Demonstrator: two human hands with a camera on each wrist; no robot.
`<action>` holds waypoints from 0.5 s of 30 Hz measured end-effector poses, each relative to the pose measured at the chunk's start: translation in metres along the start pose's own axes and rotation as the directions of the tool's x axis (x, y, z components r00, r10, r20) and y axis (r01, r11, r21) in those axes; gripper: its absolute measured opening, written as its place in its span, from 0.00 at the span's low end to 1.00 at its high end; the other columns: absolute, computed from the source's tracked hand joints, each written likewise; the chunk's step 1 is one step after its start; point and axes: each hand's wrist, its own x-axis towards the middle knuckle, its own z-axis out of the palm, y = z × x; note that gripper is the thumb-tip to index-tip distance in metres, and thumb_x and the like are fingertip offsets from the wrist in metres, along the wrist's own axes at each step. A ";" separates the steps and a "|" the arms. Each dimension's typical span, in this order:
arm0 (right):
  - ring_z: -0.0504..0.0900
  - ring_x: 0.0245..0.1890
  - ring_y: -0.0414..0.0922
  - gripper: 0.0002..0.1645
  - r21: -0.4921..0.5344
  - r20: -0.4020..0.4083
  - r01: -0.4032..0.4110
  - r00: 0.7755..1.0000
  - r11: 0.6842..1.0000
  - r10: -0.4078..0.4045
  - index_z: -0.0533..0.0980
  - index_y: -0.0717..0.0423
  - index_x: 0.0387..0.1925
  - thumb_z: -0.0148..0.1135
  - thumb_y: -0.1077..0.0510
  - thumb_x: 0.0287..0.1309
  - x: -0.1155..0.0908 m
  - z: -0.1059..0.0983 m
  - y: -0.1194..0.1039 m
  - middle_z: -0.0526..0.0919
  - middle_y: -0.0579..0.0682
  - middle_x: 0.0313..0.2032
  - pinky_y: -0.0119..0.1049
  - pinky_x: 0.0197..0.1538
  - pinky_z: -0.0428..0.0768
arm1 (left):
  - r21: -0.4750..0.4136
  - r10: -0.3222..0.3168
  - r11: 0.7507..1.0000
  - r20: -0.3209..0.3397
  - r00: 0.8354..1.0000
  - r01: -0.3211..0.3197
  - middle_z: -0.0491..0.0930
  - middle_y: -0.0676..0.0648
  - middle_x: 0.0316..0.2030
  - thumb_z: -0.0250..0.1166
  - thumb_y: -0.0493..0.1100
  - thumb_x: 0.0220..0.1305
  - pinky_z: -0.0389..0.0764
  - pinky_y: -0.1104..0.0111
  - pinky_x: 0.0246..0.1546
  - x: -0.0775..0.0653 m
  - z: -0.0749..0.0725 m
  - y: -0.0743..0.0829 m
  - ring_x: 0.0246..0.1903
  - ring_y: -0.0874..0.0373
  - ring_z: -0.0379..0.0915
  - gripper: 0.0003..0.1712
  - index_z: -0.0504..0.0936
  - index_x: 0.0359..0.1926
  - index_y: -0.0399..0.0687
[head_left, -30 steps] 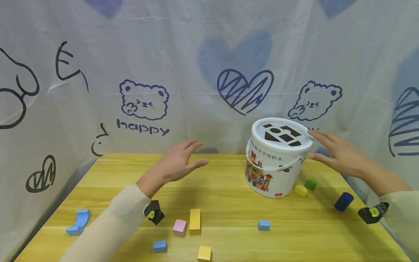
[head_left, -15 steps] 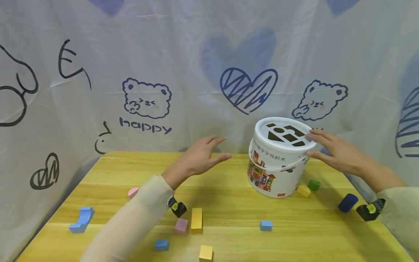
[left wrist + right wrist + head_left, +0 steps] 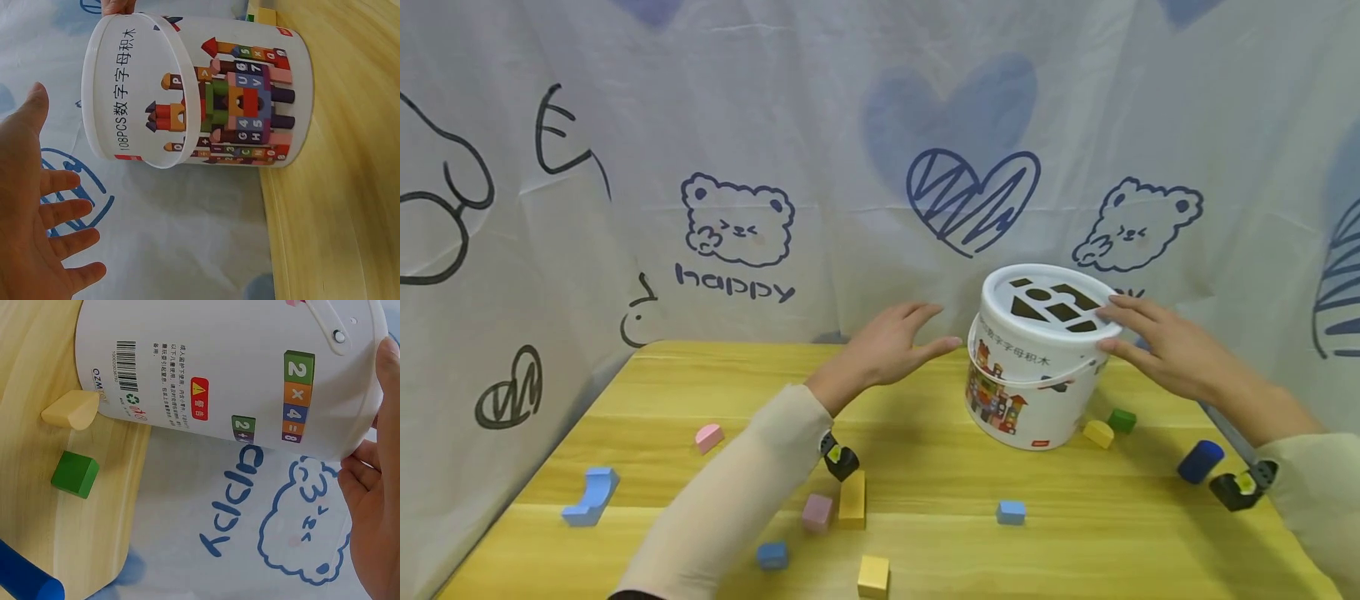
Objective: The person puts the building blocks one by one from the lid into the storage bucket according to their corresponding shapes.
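Note:
A white lidded toy-block bucket [image 3: 1030,408] stands upright towards the back right of the table. Its lid [image 3: 1000,293] has dark shaped holes, and a white handle hangs across the printed front. My right hand [image 3: 1180,354] touches the lid's right rim with its fingertips; in the right wrist view the thumb and fingers [image 3: 359,469] lie at the rim. To the bucket's left, my left hand [image 3: 887,346] is held in the air with fingers extended. The left wrist view shows a gap between that hand [image 3: 28,206] and the bucket.
Beside the bucket's base lie a yellow block [image 3: 1098,433] and a green block [image 3: 1122,420], with a dark blue cylinder [image 3: 1200,462] farther right. Several blocks lie nearer, among them a pink cube [image 3: 817,512]. A blue curved block [image 3: 591,498] is at the left. A patterned cloth hangs behind.
My left hand has moved right, closer to the bucket, uncovering a pink half-round block. The right hand has shifted slightly inward onto the lid's rim. The bucket stays in place.

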 end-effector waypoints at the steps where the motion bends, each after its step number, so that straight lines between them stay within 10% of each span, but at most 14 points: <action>1: 0.56 0.66 0.71 0.35 0.002 -0.002 0.005 1.000 1.000 -0.005 0.66 0.53 0.69 0.54 0.40 0.69 0.000 0.000 -0.001 0.56 0.62 0.72 0.74 0.60 0.57 | -0.003 -0.004 1.000 -0.002 1.000 0.004 0.59 0.47 0.72 0.42 0.78 0.64 0.59 0.53 0.69 0.002 0.000 0.001 0.70 0.49 0.55 0.48 0.58 0.75 0.56; 15: 0.62 0.65 0.68 0.30 0.011 -0.047 0.095 0.994 0.995 -0.095 0.67 0.52 0.69 0.55 0.45 0.70 -0.005 -0.001 -0.024 0.63 0.62 0.69 0.71 0.61 0.60 | -0.038 0.013 0.999 -0.003 1.000 -0.013 0.58 0.48 0.73 0.43 0.77 0.64 0.59 0.52 0.69 0.030 -0.002 0.024 0.70 0.50 0.54 0.47 0.58 0.75 0.58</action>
